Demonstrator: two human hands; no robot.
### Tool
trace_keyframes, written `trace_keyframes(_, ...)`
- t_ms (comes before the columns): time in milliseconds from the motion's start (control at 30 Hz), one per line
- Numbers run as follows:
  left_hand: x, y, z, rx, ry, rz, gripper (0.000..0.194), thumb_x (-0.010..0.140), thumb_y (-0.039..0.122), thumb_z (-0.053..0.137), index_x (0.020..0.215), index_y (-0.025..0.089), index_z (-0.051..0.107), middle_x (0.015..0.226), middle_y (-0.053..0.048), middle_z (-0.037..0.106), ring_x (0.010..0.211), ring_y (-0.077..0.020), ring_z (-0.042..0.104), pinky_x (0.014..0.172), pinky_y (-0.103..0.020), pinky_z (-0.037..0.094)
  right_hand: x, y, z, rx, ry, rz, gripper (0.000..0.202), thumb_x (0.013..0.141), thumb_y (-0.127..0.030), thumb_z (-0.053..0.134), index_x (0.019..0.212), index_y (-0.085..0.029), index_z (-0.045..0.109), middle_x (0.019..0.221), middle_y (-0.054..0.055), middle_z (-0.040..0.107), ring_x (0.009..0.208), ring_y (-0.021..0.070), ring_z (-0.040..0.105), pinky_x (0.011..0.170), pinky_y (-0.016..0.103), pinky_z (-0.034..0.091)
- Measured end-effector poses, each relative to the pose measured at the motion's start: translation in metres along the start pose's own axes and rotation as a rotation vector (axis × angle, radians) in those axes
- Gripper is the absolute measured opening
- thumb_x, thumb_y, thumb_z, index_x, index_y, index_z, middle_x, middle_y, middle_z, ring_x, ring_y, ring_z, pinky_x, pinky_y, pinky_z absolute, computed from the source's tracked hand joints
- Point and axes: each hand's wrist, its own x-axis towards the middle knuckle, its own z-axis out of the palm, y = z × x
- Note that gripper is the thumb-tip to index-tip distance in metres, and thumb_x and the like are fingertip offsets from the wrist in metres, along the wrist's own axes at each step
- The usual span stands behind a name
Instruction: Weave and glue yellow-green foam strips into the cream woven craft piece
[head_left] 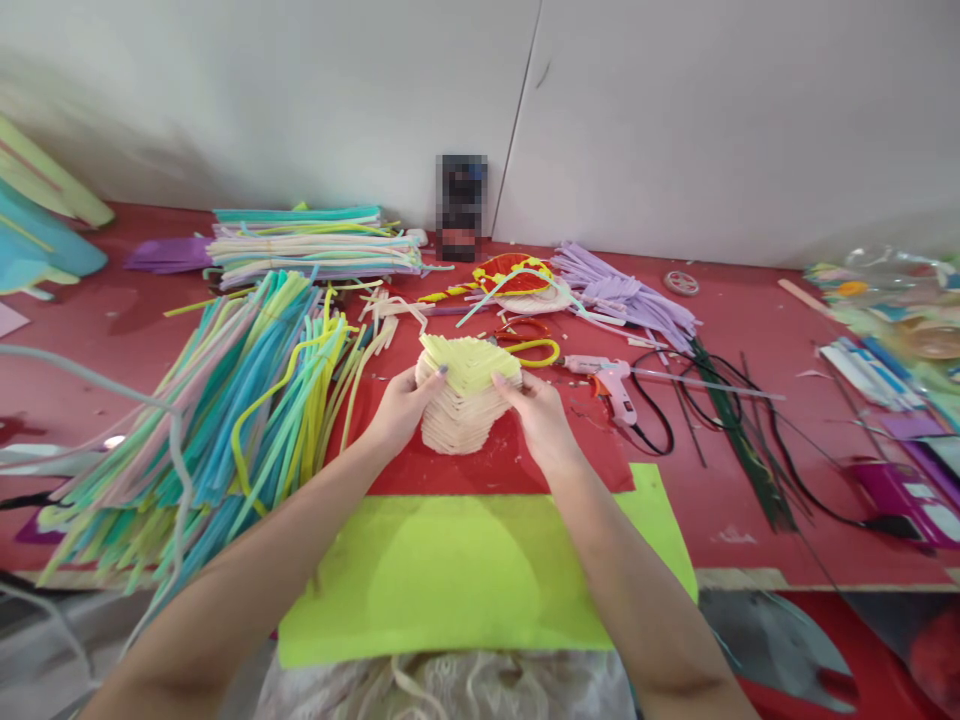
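Observation:
Between my two hands is a rounded piece built from rows of pipe cleaners (459,425), cream below and pale yellow along the top. My left hand (409,400) grips its left edge, thumb on the front face. On the opposite edge, my right hand (536,405) pinches it with the thumb in front and the fingers behind. Red felt (420,475) lies under the piece, with a yellow-green felt sheet (442,580) nearer me. Just beyond my right hand are scissors (536,350) with red and yellow handles, and a pink glue gun (616,388).
A large bundle of coloured pipe cleaners (217,400) covers the left side, with more stacked bundles (315,250) behind. Purple pipe cleaners (630,290) lie back right. A phone-like object (461,205), blurred, leans on the wall. A black cord (772,440) crosses the right side towards a purple box (907,500).

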Motion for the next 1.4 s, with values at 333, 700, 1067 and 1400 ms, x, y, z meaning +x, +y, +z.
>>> trace_keyframes(333,0.0,0.01,-0.002,0.169,0.12,0.111,0.042,0.073,0.05,0.072,0.096,0.015,0.073,0.085,-0.005,0.074,0.081,-0.0207,0.066,0.073,-0.03,0.051,0.0,0.0,-0.002,-0.071,-0.034,-0.007,0.036,0.068,-0.046,0.076,0.093,-0.02,0.073,0.097,0.006,0.075,0.099,0.0225,0.068,0.092,0.039,0.05)
trace_keyframes(700,0.001,0.01,-0.001,0.172,0.078,0.061,0.044,0.069,0.051,0.075,0.094,0.015,0.072,0.089,-0.005,0.073,0.081,-0.0204,0.065,0.075,-0.031,0.051,0.005,0.007,-0.004,-0.114,0.022,-0.131,0.047,0.072,-0.044,0.075,0.111,-0.021,0.063,0.102,0.007,0.072,0.094,0.0206,0.067,0.085,0.037,0.052)
trace_keyframes(1067,0.006,0.003,-0.008,0.177,0.074,0.071,0.041,0.072,0.048,0.074,0.097,0.015,0.07,0.09,-0.005,0.072,0.077,-0.0189,0.064,0.074,-0.03,0.049,0.0,-0.009,-0.009,-0.981,-0.042,-0.884,0.007,0.086,-0.032,0.066,0.089,-0.03,0.071,0.132,0.005,0.055,0.127,0.0244,0.048,0.107,0.049,0.042)
trace_keyframes(1400,0.008,0.001,-0.009,0.176,0.008,0.023,0.041,0.072,0.045,0.073,0.101,0.015,0.068,0.09,-0.006,0.072,0.08,-0.0201,0.065,0.074,-0.031,0.049,0.008,-0.011,-0.014,-0.916,-0.214,-0.894,0.009,0.09,-0.029,0.061,0.084,-0.025,0.067,0.125,0.005,0.064,0.126,0.0222,0.051,0.107,0.047,0.041)
